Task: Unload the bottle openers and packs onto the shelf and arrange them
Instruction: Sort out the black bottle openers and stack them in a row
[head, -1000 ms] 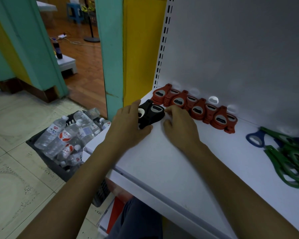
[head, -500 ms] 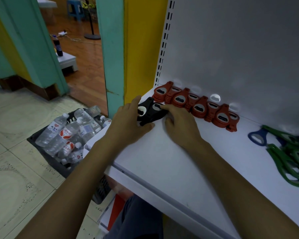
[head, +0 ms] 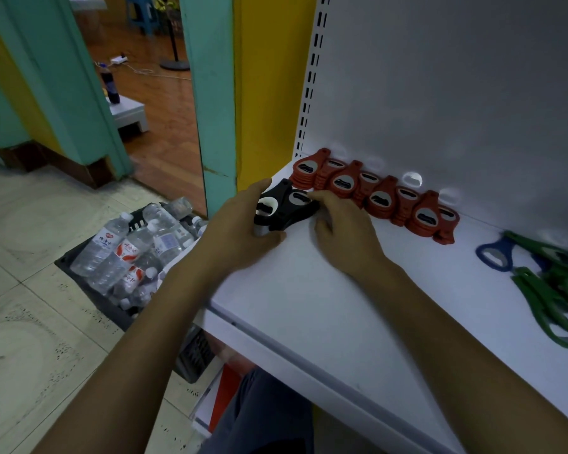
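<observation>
- your left hand (head: 240,231) grips the black bottle openers (head: 286,208) from their left side, thumb over the far edge and fingers curled in at the near edge.
- your right hand (head: 345,234) has its fingers bent onto the right end of the same stack, index finger along the back and thumb at the front, so the stack sits squeezed between your two hands.
- the stack rests on the shelf (head: 309,306), just ahead of your left fingertips. it lies close against the row of red bottle openers (head: 377,198) beyond your right knuckles (i cannot tell whether they touch).
- expect light, stiff plastic with metal inserts. nothing looks fragile, but the faces look smooth, so a loose stack will likely fan out if you push only the top piece.
- take hold low, on the side edges of the whole stack, and slide it along the shelf rather than lifting it. press inward with both hands until it sits square with the red row.
- well off to the right of your right hand lies a loose heap of green and blue openers (head: 558,290), probably next to tidy.
- below your left forearm, on the floor, a crate (head: 109,306) holds water bottles (head: 112,247).
</observation>
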`<state>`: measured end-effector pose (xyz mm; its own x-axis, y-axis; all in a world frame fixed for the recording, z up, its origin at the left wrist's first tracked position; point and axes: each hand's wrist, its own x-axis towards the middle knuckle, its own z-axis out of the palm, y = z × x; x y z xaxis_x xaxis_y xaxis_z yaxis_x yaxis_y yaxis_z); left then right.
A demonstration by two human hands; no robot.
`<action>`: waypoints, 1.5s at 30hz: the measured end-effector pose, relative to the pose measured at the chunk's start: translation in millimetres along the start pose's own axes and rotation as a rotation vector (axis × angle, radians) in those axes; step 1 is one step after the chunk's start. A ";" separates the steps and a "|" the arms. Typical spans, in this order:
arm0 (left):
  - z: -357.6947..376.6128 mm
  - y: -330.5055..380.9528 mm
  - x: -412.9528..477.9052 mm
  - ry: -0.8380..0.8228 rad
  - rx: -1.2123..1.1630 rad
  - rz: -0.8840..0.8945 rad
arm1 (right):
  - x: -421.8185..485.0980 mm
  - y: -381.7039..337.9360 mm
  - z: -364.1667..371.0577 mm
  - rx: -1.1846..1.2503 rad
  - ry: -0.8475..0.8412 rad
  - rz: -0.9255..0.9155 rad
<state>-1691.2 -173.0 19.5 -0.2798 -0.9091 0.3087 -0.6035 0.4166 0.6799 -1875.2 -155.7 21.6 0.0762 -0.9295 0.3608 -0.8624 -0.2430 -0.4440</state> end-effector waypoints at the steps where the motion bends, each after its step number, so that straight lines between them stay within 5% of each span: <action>1: 1.2 0.7 0.4 -0.003 0.022 0.001 | 0.7 0.2 0.4 0.003 -0.004 0.025; 8: 10.4 -0.5 3.5 -0.030 0.310 0.000 | 5.5 0.8 3.0 -0.118 -0.012 0.107; 18: 2.2 9.6 0.3 -0.065 0.258 0.004 | 6.1 -3.8 -4.9 -0.072 -0.071 0.138; 22: 0.4 21.3 -8.9 0.043 0.458 0.172 | -12.1 -2.6 -29.0 -0.028 -0.182 0.091; 28: 46.9 78.1 -16.5 0.001 0.554 0.484 | -80.5 36.0 -82.4 -0.180 -0.042 0.084; 37: 219.8 236.8 -30.9 -0.262 0.126 0.746 | -213.8 120.2 -205.9 -0.453 0.209 0.354; 45: 291.9 301.0 -46.1 -0.281 0.096 0.878 | -285.6 158.9 -239.9 -0.424 0.354 0.819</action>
<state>-2077.9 -4.5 15.7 -0.8292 -0.2385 0.5055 -0.1454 0.9653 0.2169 -2154.0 137.6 44.8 -0.7187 -0.6129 0.3284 -0.6951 0.6220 -0.3604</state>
